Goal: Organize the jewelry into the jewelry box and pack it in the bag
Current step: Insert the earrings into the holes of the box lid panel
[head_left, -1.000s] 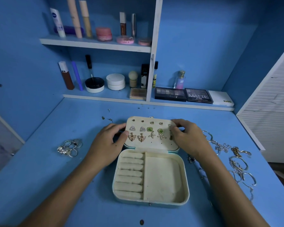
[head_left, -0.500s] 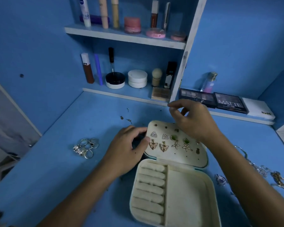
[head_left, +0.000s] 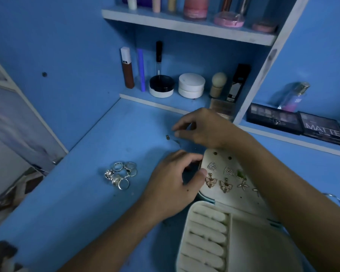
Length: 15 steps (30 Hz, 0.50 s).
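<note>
The cream jewelry box (head_left: 263, 252) lies open at the lower right, its ring rolls and side compartment bare. Several earrings, among them a gold butterfly earring (head_left: 211, 181), are pinned on its raised lid (head_left: 220, 160). My left hand (head_left: 173, 185) grips the lid's left edge, thumb on the front and fingers behind. My right hand (head_left: 202, 128) reaches past the top of the lid, its curled fingertips just right of a small dark earring (head_left: 167, 137) on the blue table; nothing shows between the fingers. A pile of silver rings (head_left: 121, 174) lies to the left.
Bracelets (head_left: 336, 199) peek in at the right edge. The low shelf behind holds a white jar (head_left: 191, 85), a black-lidded pot (head_left: 161, 86), tubes and eyeshadow palettes (head_left: 273, 117). An upper shelf (head_left: 185, 26) carries more cosmetics. A wall closes the left side.
My right hand left the lid's right corner and moved up and left over the lid toward the loose earring. My left hand stayed on the lid's left edge. The view shifted left.
</note>
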Tool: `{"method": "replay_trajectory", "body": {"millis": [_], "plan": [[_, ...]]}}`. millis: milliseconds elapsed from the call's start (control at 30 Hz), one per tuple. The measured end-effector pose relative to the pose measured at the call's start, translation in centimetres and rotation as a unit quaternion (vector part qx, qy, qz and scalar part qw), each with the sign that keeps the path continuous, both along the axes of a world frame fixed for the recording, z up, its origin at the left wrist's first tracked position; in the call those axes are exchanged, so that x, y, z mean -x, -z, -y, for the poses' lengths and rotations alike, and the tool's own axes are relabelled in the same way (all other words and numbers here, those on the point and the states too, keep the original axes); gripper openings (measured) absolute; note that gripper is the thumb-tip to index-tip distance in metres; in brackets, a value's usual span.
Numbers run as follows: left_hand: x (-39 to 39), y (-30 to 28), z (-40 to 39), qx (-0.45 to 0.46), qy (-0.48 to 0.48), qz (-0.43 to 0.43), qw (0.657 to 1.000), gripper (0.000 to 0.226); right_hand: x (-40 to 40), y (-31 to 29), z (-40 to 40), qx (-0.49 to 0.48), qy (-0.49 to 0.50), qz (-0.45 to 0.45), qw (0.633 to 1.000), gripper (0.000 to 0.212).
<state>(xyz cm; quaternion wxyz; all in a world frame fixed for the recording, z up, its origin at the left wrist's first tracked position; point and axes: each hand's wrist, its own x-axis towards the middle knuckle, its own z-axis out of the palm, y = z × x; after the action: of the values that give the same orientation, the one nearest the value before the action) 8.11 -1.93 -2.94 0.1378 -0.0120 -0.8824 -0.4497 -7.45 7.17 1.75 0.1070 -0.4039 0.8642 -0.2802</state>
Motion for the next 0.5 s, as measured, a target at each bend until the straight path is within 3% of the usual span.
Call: {"method": "replay_trajectory", "body": {"millis": [500], "plan": [[0.0, -0.2, 0.0, 0.004, 0.003, 0.004, 1.000, 0.026, 0.2, 0.5, 2.6, -0.021, -0.008, 0.001, 1.000, 0.005]]}}
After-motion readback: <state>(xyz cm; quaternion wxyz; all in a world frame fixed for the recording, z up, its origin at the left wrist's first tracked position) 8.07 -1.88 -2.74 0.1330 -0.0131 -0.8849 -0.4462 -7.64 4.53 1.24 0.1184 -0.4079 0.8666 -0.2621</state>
